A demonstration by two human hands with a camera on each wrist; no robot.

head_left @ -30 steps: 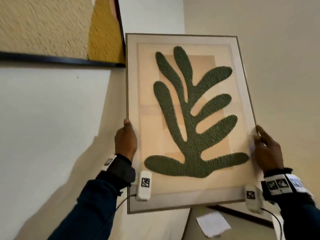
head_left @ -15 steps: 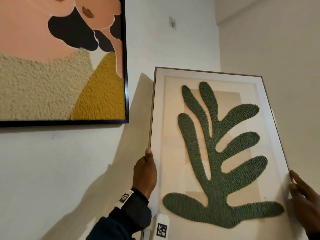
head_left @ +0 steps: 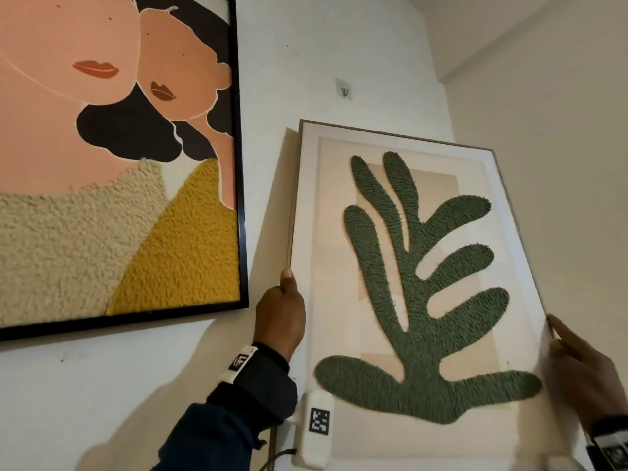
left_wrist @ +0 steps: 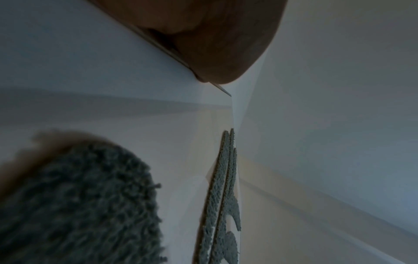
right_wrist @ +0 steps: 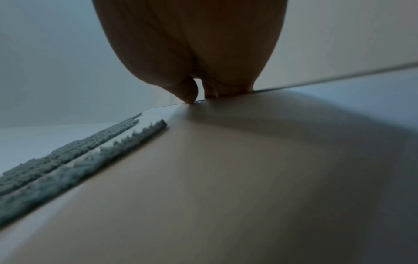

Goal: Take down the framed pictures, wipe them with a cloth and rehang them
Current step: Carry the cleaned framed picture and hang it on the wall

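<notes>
A thin-framed picture (head_left: pixel 407 283) with a green tufted leaf shape on a beige ground is held up against the white wall, tilted with its top to the left. My left hand (head_left: pixel 280 314) grips its left edge, thumb on the front. My right hand (head_left: pixel 577 365) holds the right edge low down. A small wall hook (head_left: pixel 344 88) sits above the frame's top edge. In the left wrist view the left hand (left_wrist: pixel 214 44) wraps the frame's rim, with the green leaf (left_wrist: pixel 79 205) close by. The right wrist view shows the right hand (right_wrist: pixel 192 53) on the picture's edge (right_wrist: pixel 328 75).
A larger black-framed picture (head_left: pixel 119 164) of two faces with cream and yellow tufting hangs on the wall to the left, close to the held frame. A side wall (head_left: pixel 560 164) meets this wall just right of the frame.
The view has tilted up, and the leaf picture sits higher against the wall, its top edge nearer the hook. Both hands keep their hold on its sides.
</notes>
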